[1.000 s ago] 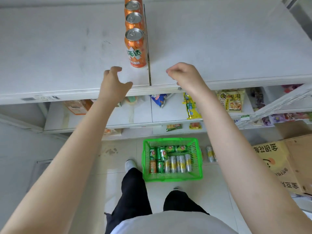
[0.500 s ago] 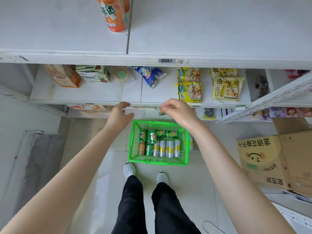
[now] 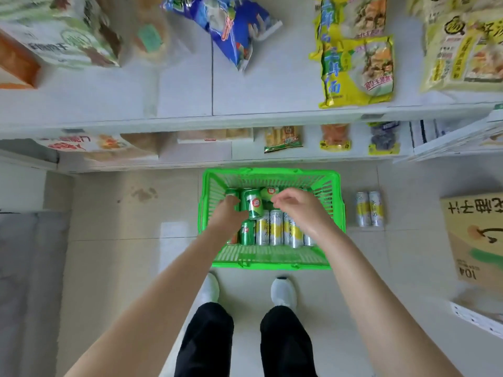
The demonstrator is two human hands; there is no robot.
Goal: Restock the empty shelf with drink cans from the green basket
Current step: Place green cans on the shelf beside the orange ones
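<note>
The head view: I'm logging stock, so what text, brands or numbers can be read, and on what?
"104", upside down: cardboard box, right.
"7", red-dot logo: green can in the green basket.
Silver-and-yellow cans, floor cans, yellow packets, blue bag: print too blurred to read.

- The left hand covers the cans under it in the green basket; whether its fingers grip one cannot be told.
- The right hand hides the tops of the silver cans.
- The cardboard box is cut by the right edge.
- The snack packets on the shelf are blurred, and their print cannot be read.
</note>
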